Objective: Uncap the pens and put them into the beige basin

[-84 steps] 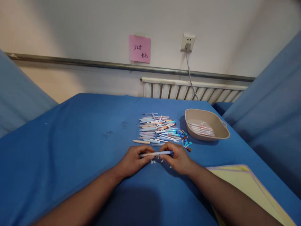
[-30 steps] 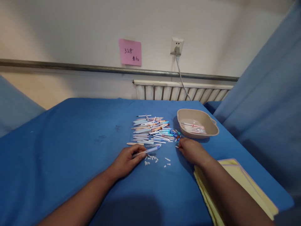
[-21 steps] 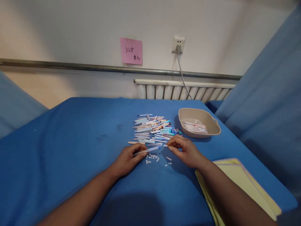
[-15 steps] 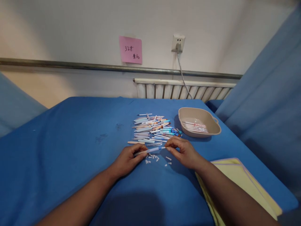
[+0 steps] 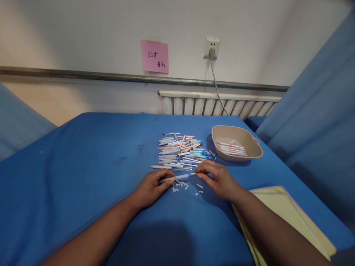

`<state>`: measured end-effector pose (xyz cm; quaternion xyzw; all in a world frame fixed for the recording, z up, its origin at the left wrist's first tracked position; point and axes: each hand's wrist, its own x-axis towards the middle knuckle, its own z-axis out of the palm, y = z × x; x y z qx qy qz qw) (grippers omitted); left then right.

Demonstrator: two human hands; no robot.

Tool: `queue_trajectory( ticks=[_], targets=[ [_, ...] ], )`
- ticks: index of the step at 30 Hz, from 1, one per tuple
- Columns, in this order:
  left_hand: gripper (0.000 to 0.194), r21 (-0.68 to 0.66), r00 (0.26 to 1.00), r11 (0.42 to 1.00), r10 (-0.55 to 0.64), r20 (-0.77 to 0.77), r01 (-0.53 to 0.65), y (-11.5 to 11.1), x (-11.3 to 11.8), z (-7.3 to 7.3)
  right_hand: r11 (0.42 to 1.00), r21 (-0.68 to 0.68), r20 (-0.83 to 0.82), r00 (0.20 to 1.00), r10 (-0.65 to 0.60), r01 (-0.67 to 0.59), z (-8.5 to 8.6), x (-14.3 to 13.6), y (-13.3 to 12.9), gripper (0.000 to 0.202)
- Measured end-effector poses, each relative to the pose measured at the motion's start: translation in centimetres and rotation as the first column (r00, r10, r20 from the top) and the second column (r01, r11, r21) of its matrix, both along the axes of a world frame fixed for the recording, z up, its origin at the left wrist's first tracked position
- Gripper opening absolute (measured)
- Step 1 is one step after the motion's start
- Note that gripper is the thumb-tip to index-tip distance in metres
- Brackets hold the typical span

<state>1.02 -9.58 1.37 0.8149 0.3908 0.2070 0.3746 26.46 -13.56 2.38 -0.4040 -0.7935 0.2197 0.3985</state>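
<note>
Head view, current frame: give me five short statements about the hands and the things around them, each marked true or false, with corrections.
1. The left hand holds a pen. True.
2. The right hand pinches a small white piece at the pen's blue end. True.
3. A tan basin stands to the right of the heap of pens. True.
4. The left hand is inside the tan basin. False: it is near the loose white pieces.
5. The pen stands upright. False: it is held roughly level.

A pink note [image 5: 154, 59] and a socket [image 5: 211, 41] sat above the metal rail [image 5: 111, 76], a radiator [image 5: 199, 106] below it, a yellow cloth [image 5: 285, 214] well in front of it.
</note>
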Motion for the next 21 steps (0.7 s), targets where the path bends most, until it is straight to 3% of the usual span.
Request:
queue_trajectory(
  ticks=[10, 15, 21],
  targets=[
    [0.021, -0.020, 1.000, 1.000, -0.005, 0.002, 0.005, -0.3, 0.2, 0.4, 0.999, -0.044, 0.021, 1.000, 0.008, -0.007, -0.1, -0.2, -0.2, 0.011],
    [0.023, -0.030, 1.000, 1.000, 0.008, 0.013, -0.008, -0.5, 0.3, 0.6, 0.973, -0.223, -0.073, 0.994, -0.076, 0.058, -0.4, -0.5, -0.2, 0.009],
    [0.026, -0.074, 0.999, 0.997, -0.022, 0.032, 0.025, -0.7, 0.2, 0.9, 0.932, -0.362, -0.175, 0.980, -0.093, 0.024, -1.1, -0.6, -0.1, 0.016]
  ],
)
